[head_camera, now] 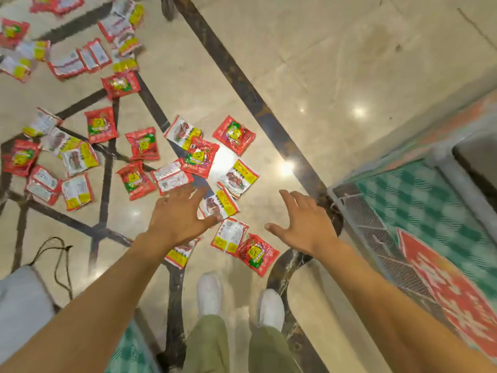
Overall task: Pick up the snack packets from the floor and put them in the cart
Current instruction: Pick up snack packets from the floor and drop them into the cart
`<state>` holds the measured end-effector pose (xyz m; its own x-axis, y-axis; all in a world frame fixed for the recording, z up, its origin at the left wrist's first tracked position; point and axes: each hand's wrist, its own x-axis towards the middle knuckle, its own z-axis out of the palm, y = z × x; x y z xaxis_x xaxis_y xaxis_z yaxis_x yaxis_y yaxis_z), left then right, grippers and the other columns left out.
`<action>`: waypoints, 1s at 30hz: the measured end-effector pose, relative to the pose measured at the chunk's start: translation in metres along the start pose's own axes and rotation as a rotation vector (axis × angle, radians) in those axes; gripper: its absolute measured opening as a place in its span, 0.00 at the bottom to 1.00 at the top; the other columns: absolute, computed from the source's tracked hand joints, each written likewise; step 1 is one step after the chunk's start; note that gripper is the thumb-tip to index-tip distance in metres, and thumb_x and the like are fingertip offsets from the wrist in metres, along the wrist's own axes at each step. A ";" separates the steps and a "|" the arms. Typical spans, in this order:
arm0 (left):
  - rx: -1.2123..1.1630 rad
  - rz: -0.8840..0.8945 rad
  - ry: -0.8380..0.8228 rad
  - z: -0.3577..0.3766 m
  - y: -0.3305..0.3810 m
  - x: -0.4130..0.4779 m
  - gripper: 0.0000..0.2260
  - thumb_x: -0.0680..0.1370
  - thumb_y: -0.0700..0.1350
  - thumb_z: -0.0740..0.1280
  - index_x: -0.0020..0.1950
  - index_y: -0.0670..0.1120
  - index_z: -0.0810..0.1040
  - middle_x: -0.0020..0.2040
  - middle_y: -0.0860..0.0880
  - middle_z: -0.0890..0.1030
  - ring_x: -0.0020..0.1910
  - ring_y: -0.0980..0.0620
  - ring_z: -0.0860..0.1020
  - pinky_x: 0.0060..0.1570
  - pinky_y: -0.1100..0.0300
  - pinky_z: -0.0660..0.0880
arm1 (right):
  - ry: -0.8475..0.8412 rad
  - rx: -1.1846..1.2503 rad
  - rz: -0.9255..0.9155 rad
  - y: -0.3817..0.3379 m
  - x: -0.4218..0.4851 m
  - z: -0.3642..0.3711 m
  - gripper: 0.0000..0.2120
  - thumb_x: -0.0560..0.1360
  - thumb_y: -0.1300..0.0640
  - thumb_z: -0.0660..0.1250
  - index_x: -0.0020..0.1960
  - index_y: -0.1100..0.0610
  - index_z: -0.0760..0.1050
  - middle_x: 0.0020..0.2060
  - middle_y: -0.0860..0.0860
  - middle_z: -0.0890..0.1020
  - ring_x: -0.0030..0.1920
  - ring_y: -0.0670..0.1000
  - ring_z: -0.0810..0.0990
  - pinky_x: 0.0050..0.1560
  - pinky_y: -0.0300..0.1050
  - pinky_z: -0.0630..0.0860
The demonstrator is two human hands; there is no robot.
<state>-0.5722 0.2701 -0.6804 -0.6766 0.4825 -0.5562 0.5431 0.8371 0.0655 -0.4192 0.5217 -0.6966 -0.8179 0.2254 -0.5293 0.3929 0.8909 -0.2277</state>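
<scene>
Several red, white and yellow snack packets (199, 156) lie scattered over the marble floor (336, 76), mostly left and centre. My left hand (178, 216) hovers with spread fingers over the packets in front of me, just left of one white and yellow packet (221, 203); it holds nothing. My right hand (302, 224) is stretched out open to the right, empty, above bare floor. Between the two hands lie a white packet (230, 235) and a red packet (258, 254). The cart (419, 211), with a wire mesh side and green checked lining, stands at the right.
My two feet in white shoes (209, 293) stand just below the nearest packets. A dark cord (57, 262) lies on the floor at lower left beside a pale grey object (18, 300). A dark wheel (168, 6) shows at the top. Bare floor spreads over the upper right.
</scene>
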 end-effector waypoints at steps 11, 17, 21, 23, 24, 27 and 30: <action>-0.353 -0.099 -0.370 0.331 -0.016 0.158 0.43 0.68 0.80 0.62 0.77 0.56 0.68 0.76 0.46 0.72 0.74 0.42 0.71 0.72 0.46 0.67 | -0.273 0.145 0.151 0.052 0.139 0.328 0.46 0.74 0.31 0.66 0.82 0.49 0.51 0.78 0.54 0.64 0.76 0.61 0.64 0.71 0.61 0.69; -0.503 -0.339 -0.322 0.462 -0.034 0.219 0.39 0.61 0.75 0.68 0.56 0.44 0.78 0.56 0.40 0.80 0.58 0.38 0.80 0.52 0.49 0.77 | -0.377 0.181 0.215 0.065 0.178 0.445 0.49 0.70 0.34 0.73 0.81 0.51 0.53 0.73 0.55 0.67 0.73 0.61 0.66 0.67 0.60 0.71; -0.644 -0.539 -0.163 0.505 -0.030 0.233 0.46 0.53 0.73 0.73 0.59 0.42 0.75 0.57 0.41 0.79 0.59 0.38 0.79 0.56 0.41 0.79 | -0.327 0.138 0.204 0.067 0.190 0.486 0.43 0.67 0.38 0.78 0.73 0.52 0.61 0.65 0.55 0.71 0.67 0.60 0.69 0.64 0.59 0.71; -0.729 -0.584 -0.150 0.506 -0.021 0.234 0.41 0.53 0.70 0.76 0.57 0.46 0.77 0.55 0.45 0.83 0.57 0.42 0.81 0.56 0.43 0.80 | -0.299 0.138 0.212 0.067 0.194 0.492 0.37 0.67 0.41 0.78 0.68 0.52 0.64 0.60 0.54 0.74 0.62 0.58 0.72 0.62 0.58 0.71; -0.777 -0.573 -0.163 0.504 -0.016 0.234 0.36 0.56 0.67 0.79 0.55 0.46 0.78 0.53 0.47 0.84 0.54 0.44 0.82 0.55 0.45 0.80 | -0.316 0.152 0.227 0.067 0.196 0.493 0.35 0.68 0.43 0.78 0.67 0.52 0.65 0.59 0.53 0.75 0.61 0.58 0.73 0.61 0.57 0.71; -0.890 -0.533 -0.223 0.499 -0.014 0.230 0.24 0.65 0.55 0.83 0.53 0.45 0.81 0.52 0.47 0.85 0.52 0.47 0.83 0.56 0.47 0.80 | -0.398 0.254 0.265 0.067 0.199 0.492 0.25 0.64 0.46 0.76 0.58 0.50 0.74 0.52 0.52 0.79 0.54 0.56 0.79 0.52 0.53 0.78; -1.008 -0.509 -0.259 0.496 -0.020 0.220 0.30 0.57 0.60 0.81 0.55 0.49 0.84 0.51 0.51 0.87 0.51 0.49 0.85 0.57 0.45 0.81 | -0.433 0.395 0.285 0.069 0.195 0.486 0.19 0.65 0.52 0.77 0.53 0.51 0.76 0.50 0.51 0.82 0.48 0.55 0.81 0.47 0.50 0.80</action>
<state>-0.4856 0.2314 -1.2148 -0.5180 0.0604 -0.8532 -0.4844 0.8014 0.3508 -0.3473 0.4354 -1.2131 -0.4481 0.1786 -0.8760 0.7616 0.5893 -0.2694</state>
